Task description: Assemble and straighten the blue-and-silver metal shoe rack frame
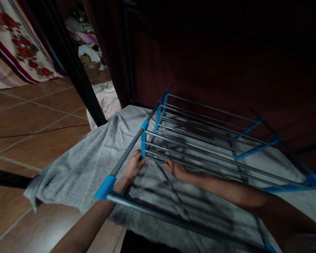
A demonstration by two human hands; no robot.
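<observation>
A metal rack with grey tubes and blue plastic joints rests on a grey blanket. It resembles a clothes drying rack. Through the frame, my left hand is closed on the lower end of a slotted blue bracket, where the thin rods meet it. My right hand reaches in from the right, fingers curled round the lowest thin rod a short way from that bracket. Nearest to me runs a thick grey tube, joined to the side tube by a blue corner piece.
A black metal post slants up at the left. Dark red cloth hangs behind the rack. On the tiled floor lie a thin black cable and a striped cloth. A floral cloth hangs at the upper left.
</observation>
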